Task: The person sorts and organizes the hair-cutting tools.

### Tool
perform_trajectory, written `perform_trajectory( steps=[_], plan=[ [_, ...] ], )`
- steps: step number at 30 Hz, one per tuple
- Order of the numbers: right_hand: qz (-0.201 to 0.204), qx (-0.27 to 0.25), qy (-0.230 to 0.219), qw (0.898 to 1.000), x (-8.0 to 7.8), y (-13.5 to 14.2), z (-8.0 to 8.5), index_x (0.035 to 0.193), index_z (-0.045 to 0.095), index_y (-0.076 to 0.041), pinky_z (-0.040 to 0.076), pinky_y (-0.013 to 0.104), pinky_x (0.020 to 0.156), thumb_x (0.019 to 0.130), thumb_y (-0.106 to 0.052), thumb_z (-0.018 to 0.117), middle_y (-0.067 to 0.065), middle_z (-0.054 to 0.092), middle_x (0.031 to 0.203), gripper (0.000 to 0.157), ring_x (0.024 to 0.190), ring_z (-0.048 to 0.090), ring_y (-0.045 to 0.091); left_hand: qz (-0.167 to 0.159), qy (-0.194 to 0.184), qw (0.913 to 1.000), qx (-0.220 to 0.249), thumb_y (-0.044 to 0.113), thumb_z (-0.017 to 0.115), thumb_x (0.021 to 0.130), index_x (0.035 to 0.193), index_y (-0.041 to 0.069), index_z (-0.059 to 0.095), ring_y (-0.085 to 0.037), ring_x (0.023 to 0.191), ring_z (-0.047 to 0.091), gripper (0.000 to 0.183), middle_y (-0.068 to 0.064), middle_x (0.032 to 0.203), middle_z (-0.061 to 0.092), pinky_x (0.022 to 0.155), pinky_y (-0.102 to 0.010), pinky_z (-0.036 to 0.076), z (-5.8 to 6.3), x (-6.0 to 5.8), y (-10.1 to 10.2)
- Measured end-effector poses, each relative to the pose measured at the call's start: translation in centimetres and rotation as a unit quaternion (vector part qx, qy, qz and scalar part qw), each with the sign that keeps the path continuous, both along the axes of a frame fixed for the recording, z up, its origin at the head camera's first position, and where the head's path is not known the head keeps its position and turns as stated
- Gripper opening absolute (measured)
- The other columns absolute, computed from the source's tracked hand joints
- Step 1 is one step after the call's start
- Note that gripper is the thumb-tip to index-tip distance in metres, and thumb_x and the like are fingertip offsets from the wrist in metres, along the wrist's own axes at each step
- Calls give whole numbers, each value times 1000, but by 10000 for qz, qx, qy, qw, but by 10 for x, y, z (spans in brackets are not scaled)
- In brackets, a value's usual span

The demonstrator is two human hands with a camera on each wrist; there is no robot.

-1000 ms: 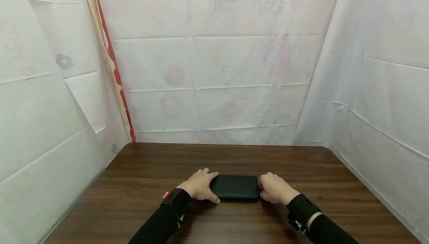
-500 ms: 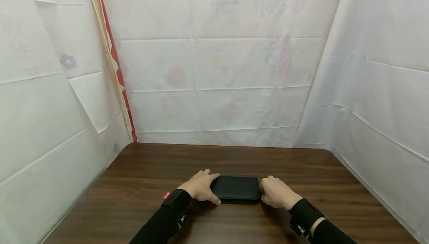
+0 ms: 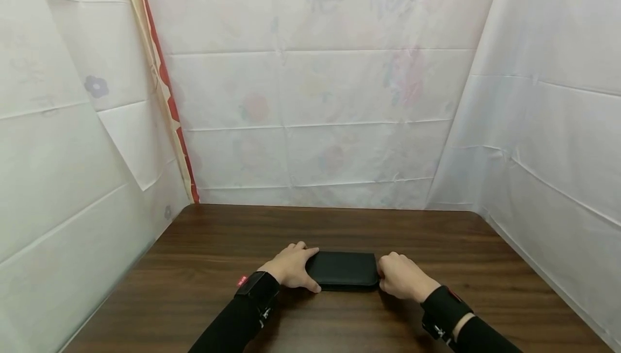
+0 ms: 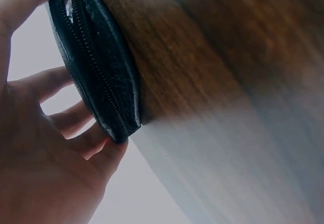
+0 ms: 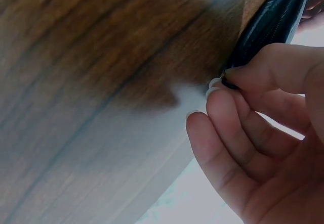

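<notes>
A dark leather zip wallet (image 3: 342, 270) lies flat on the brown wooden table, its long side running left to right. My left hand (image 3: 293, 268) holds its left end, thumb at the near corner and fingers round the far side. In the left wrist view the zipper (image 4: 104, 77) runs along the wallet's edge; a pale bit shows between the teeth near the thumb. At the right end my right hand (image 3: 404, 276) pinches a small dark zipper pull (image 5: 230, 84) between thumb and index finger. Its other fingers are curled loosely below, seen in the right wrist view.
The wood-grain table (image 3: 233, 229) has rounded far corners. White sheets with faint printed patterns form a back wall (image 3: 310, 94), a left wall (image 3: 73, 170) and a right wall (image 3: 543, 126). A red-and-cream strip (image 3: 167, 91) edges the left corner.
The head view has shifted slightly. Both hands keep their hold at the two ends of the wallet, with hardly any visible movement.
</notes>
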State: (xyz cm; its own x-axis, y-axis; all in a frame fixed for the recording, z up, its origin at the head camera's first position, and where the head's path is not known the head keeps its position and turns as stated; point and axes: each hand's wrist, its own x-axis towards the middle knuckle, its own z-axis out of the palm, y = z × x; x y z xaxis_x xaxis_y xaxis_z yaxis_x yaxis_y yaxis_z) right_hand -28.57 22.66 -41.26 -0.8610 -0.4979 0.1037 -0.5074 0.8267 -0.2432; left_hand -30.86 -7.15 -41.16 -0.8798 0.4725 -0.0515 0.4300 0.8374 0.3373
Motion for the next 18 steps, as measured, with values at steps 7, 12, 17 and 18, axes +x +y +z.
perform_trajectory(
  steps=[7, 12, 17, 18],
  plan=[
    [139, -139, -160, 9997, 3, -1, 2, 62, 26, -23, 14, 28, 51, 82, 7, 60, -11, 12, 58, 50, 51, 13, 7, 35, -32, 10000, -14, 48, 87, 74, 152, 15, 49, -28, 117, 49, 93, -9, 129, 53, 97, -45, 45, 2, -1, -1],
    [134, -121, -93, 9998, 4, -1, 2, 61, 26, -24, 15, 27, 51, 84, 6, 61, -10, 14, 56, 51, 49, 14, 7, 8, -11, 10000, 30, 47, 87, 74, 152, 14, 50, -29, 116, 49, 92, -9, 128, 53, 97, -46, 45, 2, -3, -1],
    [164, -86, -93, 9998, 7, 1, -1, 62, 24, -24, 15, 26, 50, 85, 6, 60, -11, 15, 55, 53, 47, 15, 5, -9, -111, 9999, 37, 47, 87, 74, 151, 14, 50, -29, 116, 49, 92, -9, 127, 53, 96, -46, 45, -1, -2, 0],
    [161, -81, -85, 9998, 8, 1, -2, 62, 24, -24, 15, 26, 50, 85, 6, 60, -11, 15, 55, 53, 47, 15, 5, -13, -114, 9999, 36, 47, 87, 74, 151, 14, 50, -29, 115, 49, 92, -8, 127, 53, 96, -46, 46, -2, -2, 0]
  ],
)
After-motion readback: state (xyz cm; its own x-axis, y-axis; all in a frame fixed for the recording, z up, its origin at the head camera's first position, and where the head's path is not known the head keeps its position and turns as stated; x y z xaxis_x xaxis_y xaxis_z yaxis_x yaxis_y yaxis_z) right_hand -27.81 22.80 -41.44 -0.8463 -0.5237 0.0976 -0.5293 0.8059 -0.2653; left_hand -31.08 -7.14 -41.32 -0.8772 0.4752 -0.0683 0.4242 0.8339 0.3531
